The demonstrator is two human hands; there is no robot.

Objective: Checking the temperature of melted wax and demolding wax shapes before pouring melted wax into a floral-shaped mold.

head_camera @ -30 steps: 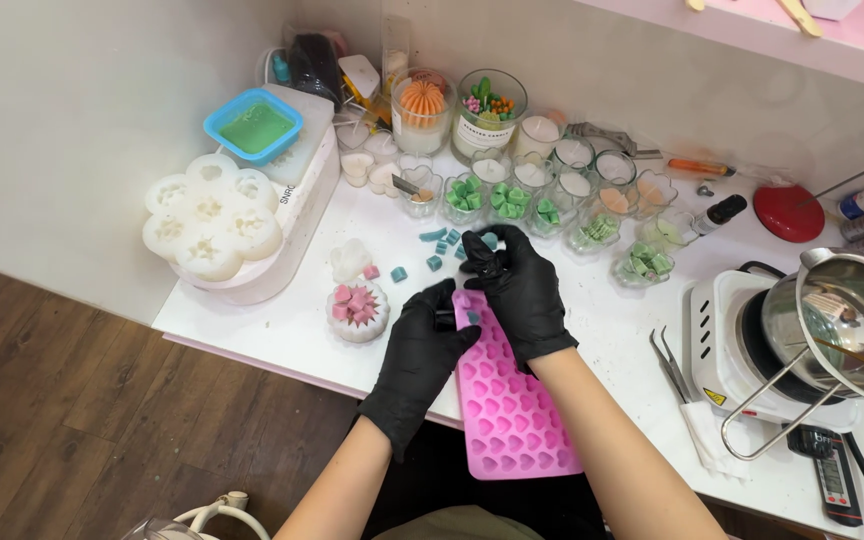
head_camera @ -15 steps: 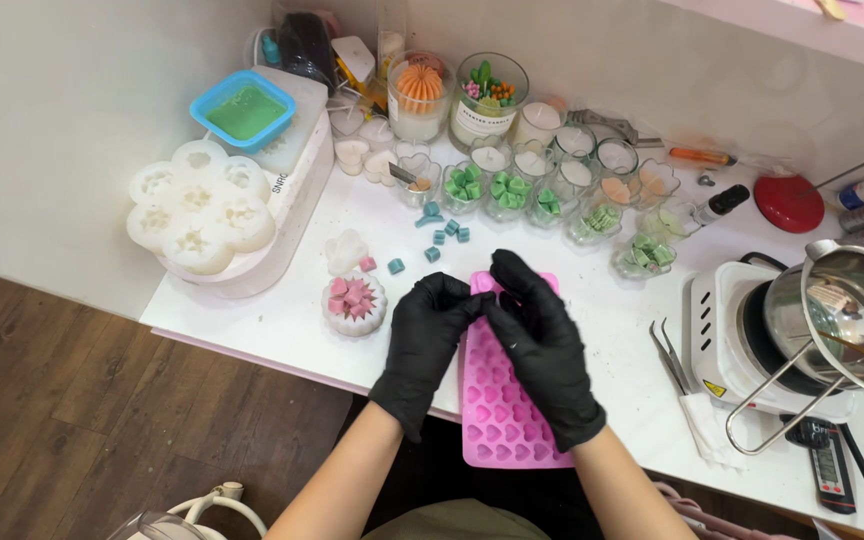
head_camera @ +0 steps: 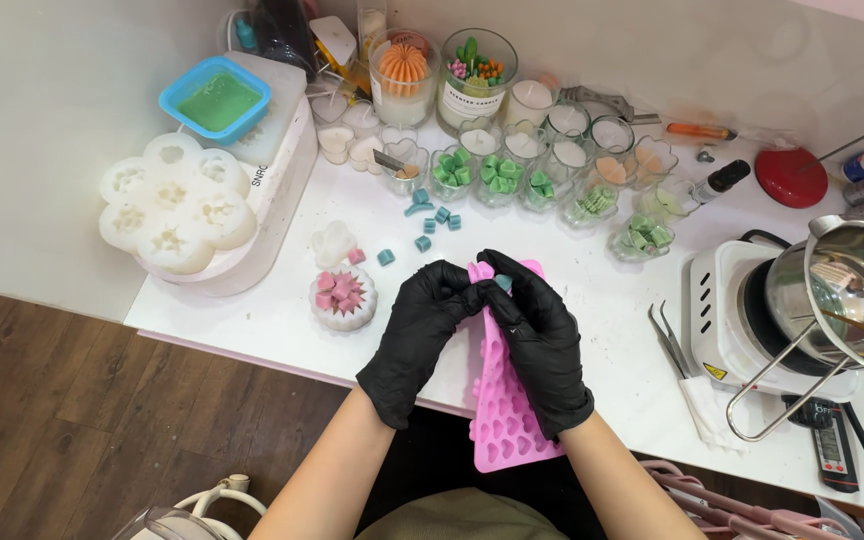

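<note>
Both my hands wear black gloves and grip the far end of a pink silicone mould (head_camera: 508,415) with small heart cavities, bending it lengthwise. My left hand (head_camera: 420,333) pinches its left edge. My right hand (head_camera: 540,338) presses its right side, with a small teal wax piece (head_camera: 503,283) showing at the fingertips. The mould's near end hangs over the white table's front edge (head_camera: 252,340). Several small teal wax pieces (head_camera: 430,222) lie loose on the table just beyond my hands.
A white mould with a pink spiky wax piece (head_camera: 343,295) stands left of my hands. Small glass cups of green wax shapes (head_camera: 497,180) line the back. A hot plate with a steel pot (head_camera: 832,300), tweezers (head_camera: 670,345) and a thermometer (head_camera: 832,445) are at right. A white flower mould (head_camera: 174,205) sits far left.
The mould, flat a second ago, is now folded lengthwise between both hands. My hands have drawn closer together and nearer to me, away from the loose teal pieces.
</note>
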